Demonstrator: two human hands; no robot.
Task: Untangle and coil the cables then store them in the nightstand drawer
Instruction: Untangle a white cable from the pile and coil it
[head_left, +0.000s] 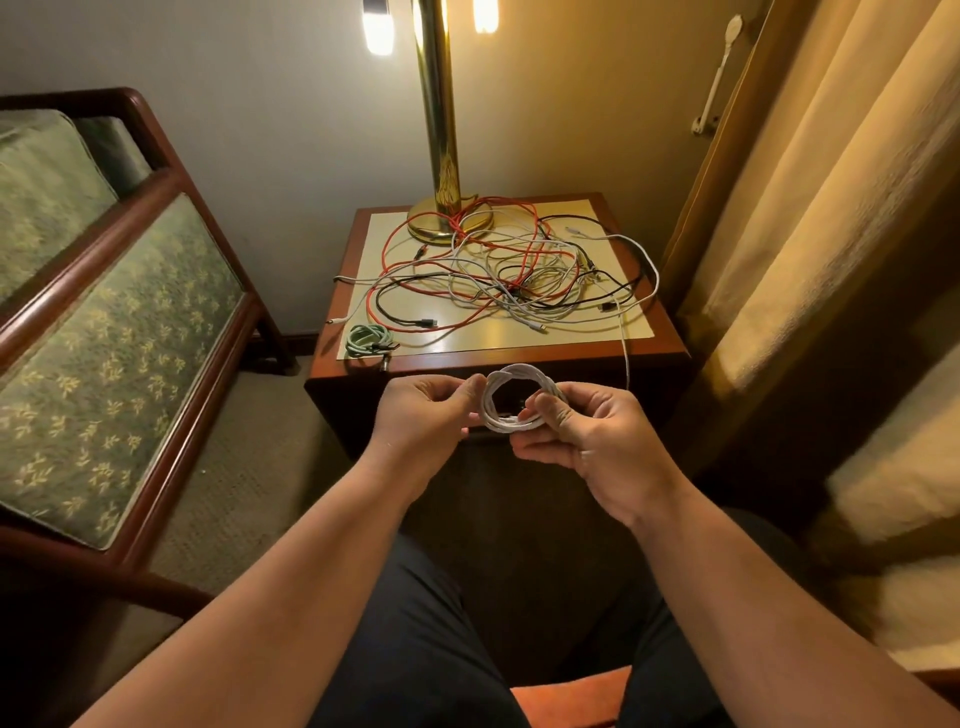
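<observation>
1. Two hands hold one white coiled cable (511, 402) in the air, just in front of the nightstand (670, 345), at its front edge.
2. Left hand (426, 415): fingers curled, thumb and fingertips pinch the coil's left side.
3. Right hand (587, 436): fingers curled round the coil's right and lower side, thumb pressed on the strands. Both grips are narrow, closed on the cable.
4. Coil is a small round loop of several turns, standing roughly upright between the hands; a short white end shows at its bottom.
5. Tangle of cables (514, 265) covers most of the nightstand top: red, black, grey and white strands crossing each other, some wrapped by the lamp base (449, 221).
6. One white strand (626, 353) hangs off the front right edge of the top.
7. Green coiled cable (366, 340) lies at the front left corner of the top, apart from the tangle.
8. Brass lamp pole stands at the back of the top.
9. Nightstand front is in shadow behind the hands; cannot tell whether the drawer is open or closed.
10. Green patterned armchair (104, 322) to the left, curtain (810, 171) to the right.
</observation>
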